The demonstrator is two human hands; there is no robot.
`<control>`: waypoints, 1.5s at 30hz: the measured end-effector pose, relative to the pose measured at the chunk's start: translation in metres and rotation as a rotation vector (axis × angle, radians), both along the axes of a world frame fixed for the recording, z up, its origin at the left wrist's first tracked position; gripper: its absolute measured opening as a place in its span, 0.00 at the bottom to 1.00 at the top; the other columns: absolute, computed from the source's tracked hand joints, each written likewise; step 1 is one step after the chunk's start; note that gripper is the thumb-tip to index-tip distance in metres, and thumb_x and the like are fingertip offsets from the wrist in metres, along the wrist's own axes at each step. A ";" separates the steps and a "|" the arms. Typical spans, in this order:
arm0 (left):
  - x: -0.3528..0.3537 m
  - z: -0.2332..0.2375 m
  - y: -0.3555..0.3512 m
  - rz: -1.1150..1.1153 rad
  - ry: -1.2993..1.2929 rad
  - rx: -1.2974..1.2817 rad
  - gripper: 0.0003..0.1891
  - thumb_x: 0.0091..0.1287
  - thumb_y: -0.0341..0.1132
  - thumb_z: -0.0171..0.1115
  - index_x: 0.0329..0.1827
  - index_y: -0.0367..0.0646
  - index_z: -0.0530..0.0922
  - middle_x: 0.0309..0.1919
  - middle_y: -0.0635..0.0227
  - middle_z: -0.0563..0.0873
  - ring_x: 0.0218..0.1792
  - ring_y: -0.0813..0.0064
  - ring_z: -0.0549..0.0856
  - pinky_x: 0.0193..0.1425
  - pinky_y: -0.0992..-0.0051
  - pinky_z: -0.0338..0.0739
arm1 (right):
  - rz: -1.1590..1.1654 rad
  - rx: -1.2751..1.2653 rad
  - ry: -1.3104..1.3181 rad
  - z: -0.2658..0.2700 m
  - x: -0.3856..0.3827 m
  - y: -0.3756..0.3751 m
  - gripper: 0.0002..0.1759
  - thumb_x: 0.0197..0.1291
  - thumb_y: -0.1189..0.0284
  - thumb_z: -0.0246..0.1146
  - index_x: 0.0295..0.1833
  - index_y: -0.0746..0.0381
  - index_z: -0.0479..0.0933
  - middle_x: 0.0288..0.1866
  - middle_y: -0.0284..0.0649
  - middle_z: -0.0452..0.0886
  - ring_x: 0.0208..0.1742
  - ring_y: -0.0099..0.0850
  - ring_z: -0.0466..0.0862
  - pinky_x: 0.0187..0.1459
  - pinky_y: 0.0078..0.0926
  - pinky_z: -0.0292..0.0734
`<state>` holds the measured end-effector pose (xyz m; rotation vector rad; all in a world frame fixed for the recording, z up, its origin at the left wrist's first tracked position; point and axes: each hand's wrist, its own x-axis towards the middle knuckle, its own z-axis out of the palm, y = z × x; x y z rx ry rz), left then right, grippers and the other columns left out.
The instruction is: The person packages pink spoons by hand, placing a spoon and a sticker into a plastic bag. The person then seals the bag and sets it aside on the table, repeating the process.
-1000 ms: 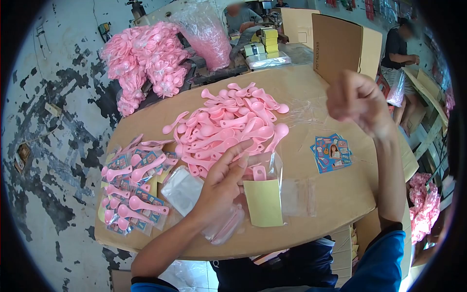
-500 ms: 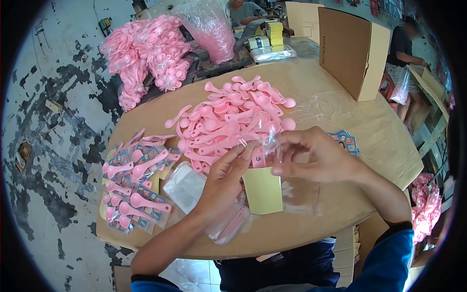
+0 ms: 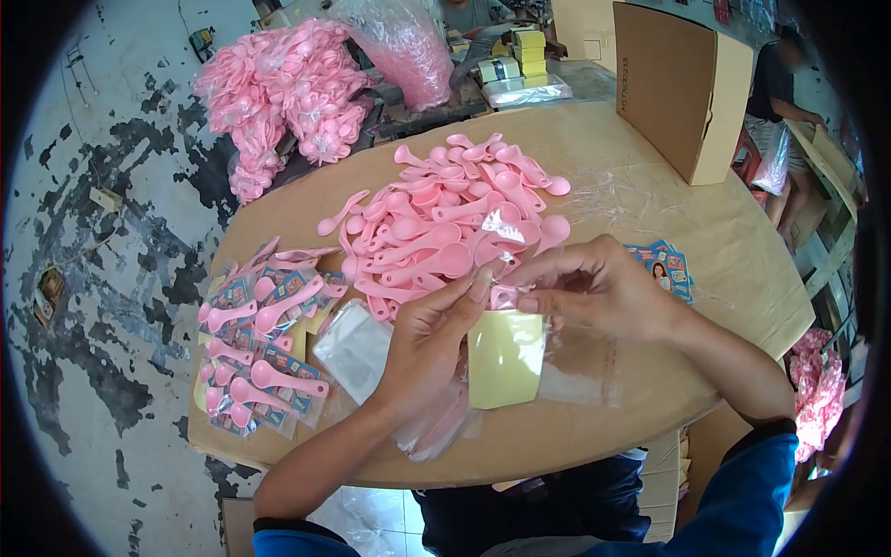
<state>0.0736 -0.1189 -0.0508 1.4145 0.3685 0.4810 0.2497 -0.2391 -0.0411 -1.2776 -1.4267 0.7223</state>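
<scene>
In front of the pink spoon heap (image 3: 436,223), my left hand (image 3: 432,339) pinches the left upper side of a clear plastic bag (image 3: 501,227). My right hand (image 3: 603,288) is closed on the bag's right upper side, thumb and fingers together. Inside the bag is a pale yellow card (image 3: 506,362), its face shiny under the film. A bit of pink shows between my fingertips above the card; most of that piece is hidden. Beside my left wrist lies a stack of flat clear bags (image 3: 353,348).
Filled packets with spoons and blue cards (image 3: 269,348) lie at the left. Blue printed cards (image 3: 664,269) sit beyond my right hand. A cardboard box (image 3: 682,93) stands at the table's back right. Bagged pink items (image 3: 288,93) are piled behind; other people sit farther off.
My hands have drawn closer together at the bag's top. The yellow card now shines under the film, and less of the pink handle shows above it. The view has shifted slightly.
</scene>
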 end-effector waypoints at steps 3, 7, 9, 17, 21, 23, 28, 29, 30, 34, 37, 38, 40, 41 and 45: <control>0.002 0.006 -0.003 -0.008 -0.024 -0.040 0.18 0.77 0.40 0.54 0.63 0.39 0.76 0.31 0.77 0.82 0.28 0.93 0.76 0.27 0.88 0.69 | -0.059 0.074 0.025 -0.002 -0.001 0.000 0.13 0.66 0.73 0.65 0.54 0.63 0.82 0.34 0.30 0.84 0.31 0.13 0.74 0.33 0.16 0.72; 0.004 -0.003 0.013 -0.015 -0.001 0.110 0.16 0.76 0.35 0.54 0.62 0.37 0.76 0.39 0.72 0.84 0.37 0.89 0.80 0.36 0.85 0.75 | -0.116 0.009 -0.015 -0.006 -0.001 0.001 0.12 0.67 0.74 0.63 0.54 0.64 0.82 0.35 0.30 0.84 0.34 0.13 0.75 0.36 0.15 0.73; 0.002 -0.003 0.023 -0.045 0.032 0.208 0.15 0.76 0.33 0.54 0.62 0.37 0.76 0.47 0.68 0.85 0.47 0.83 0.83 0.49 0.80 0.80 | -0.122 -0.028 0.031 -0.008 0.000 0.001 0.12 0.68 0.75 0.62 0.54 0.65 0.82 0.36 0.31 0.85 0.35 0.12 0.76 0.37 0.15 0.74; 0.000 -0.003 0.027 -0.176 -0.073 0.218 0.13 0.74 0.30 0.54 0.58 0.39 0.77 0.47 0.69 0.83 0.49 0.82 0.82 0.52 0.79 0.78 | -0.051 0.037 0.092 -0.013 0.008 0.003 0.16 0.66 0.81 0.58 0.57 0.64 0.81 0.43 0.34 0.87 0.41 0.15 0.80 0.45 0.16 0.77; 0.001 -0.001 0.028 -0.197 -0.106 0.282 0.09 0.75 0.28 0.51 0.54 0.38 0.77 0.42 0.72 0.84 0.43 0.85 0.80 0.46 0.83 0.74 | 0.039 0.165 0.021 -0.013 0.015 0.004 0.19 0.61 0.86 0.55 0.55 0.64 0.82 0.44 0.38 0.88 0.42 0.21 0.83 0.48 0.21 0.79; 0.000 -0.002 0.030 -0.218 -0.105 0.380 0.09 0.76 0.29 0.50 0.52 0.39 0.77 0.41 0.72 0.83 0.41 0.86 0.79 0.44 0.83 0.73 | 0.053 0.173 -0.105 -0.009 0.022 0.002 0.19 0.59 0.87 0.57 0.53 0.62 0.84 0.44 0.39 0.88 0.43 0.25 0.84 0.50 0.25 0.78; -0.003 0.000 0.032 -0.237 -0.084 0.505 0.08 0.76 0.29 0.49 0.49 0.39 0.77 0.38 0.73 0.82 0.38 0.86 0.78 0.39 0.83 0.72 | 0.085 0.202 -0.332 0.004 0.028 -0.002 0.19 0.53 0.87 0.62 0.49 0.60 0.86 0.42 0.40 0.88 0.46 0.32 0.83 0.53 0.31 0.75; -0.003 0.000 0.032 -0.240 -0.075 0.497 0.08 0.76 0.28 0.48 0.49 0.38 0.77 0.38 0.72 0.82 0.38 0.86 0.78 0.39 0.83 0.72 | 0.094 0.209 -0.342 0.006 0.027 -0.003 0.19 0.52 0.87 0.62 0.48 0.60 0.86 0.42 0.41 0.88 0.46 0.33 0.83 0.54 0.32 0.74; -0.003 0.000 0.032 -0.243 -0.065 0.487 0.08 0.75 0.28 0.48 0.48 0.38 0.77 0.38 0.72 0.81 0.38 0.86 0.78 0.39 0.84 0.72 | 0.103 0.216 -0.351 0.007 0.027 -0.003 0.19 0.51 0.87 0.63 0.48 0.59 0.86 0.41 0.41 0.88 0.46 0.34 0.82 0.54 0.33 0.73; -0.005 0.001 0.035 -0.265 -0.123 0.526 0.09 0.73 0.25 0.46 0.45 0.36 0.77 0.39 0.71 0.81 0.38 0.85 0.77 0.39 0.82 0.74 | 0.111 0.307 -0.428 0.005 0.028 -0.001 0.19 0.48 0.87 0.63 0.46 0.60 0.87 0.39 0.40 0.88 0.45 0.35 0.82 0.53 0.33 0.73; -0.007 0.003 0.035 -0.282 -0.083 0.496 0.09 0.71 0.24 0.45 0.44 0.35 0.76 0.39 0.70 0.80 0.38 0.83 0.77 0.40 0.81 0.75 | 0.094 0.309 -0.433 0.004 0.029 -0.001 0.20 0.44 0.88 0.64 0.43 0.60 0.88 0.37 0.38 0.88 0.42 0.33 0.82 0.50 0.33 0.73; -0.007 0.002 0.036 -0.291 -0.081 0.485 0.09 0.71 0.24 0.45 0.43 0.35 0.76 0.39 0.70 0.80 0.38 0.83 0.77 0.41 0.80 0.75 | 0.093 0.307 -0.426 0.004 0.029 -0.001 0.19 0.44 0.88 0.65 0.43 0.60 0.88 0.37 0.38 0.88 0.43 0.33 0.82 0.50 0.33 0.73; -0.006 0.000 0.036 -0.298 -0.073 0.470 0.09 0.70 0.25 0.45 0.43 0.35 0.75 0.38 0.69 0.79 0.38 0.83 0.77 0.41 0.79 0.76 | 0.103 0.293 -0.431 0.004 0.029 -0.002 0.19 0.46 0.87 0.64 0.44 0.60 0.88 0.37 0.38 0.88 0.43 0.34 0.82 0.50 0.32 0.73; -0.006 0.000 0.035 -0.297 -0.067 0.466 0.08 0.70 0.25 0.45 0.42 0.35 0.75 0.38 0.69 0.79 0.38 0.83 0.77 0.41 0.79 0.76 | 0.114 0.281 -0.444 0.005 0.030 -0.003 0.19 0.48 0.87 0.63 0.45 0.59 0.87 0.38 0.39 0.87 0.44 0.34 0.82 0.51 0.32 0.73; -0.007 -0.002 0.037 -0.337 -0.131 0.255 0.03 0.71 0.25 0.50 0.39 0.36 0.73 0.36 0.70 0.78 0.37 0.84 0.78 0.40 0.80 0.77 | 0.137 0.276 -0.491 0.008 0.031 -0.003 0.19 0.50 0.87 0.62 0.44 0.58 0.87 0.39 0.39 0.87 0.44 0.34 0.81 0.50 0.32 0.73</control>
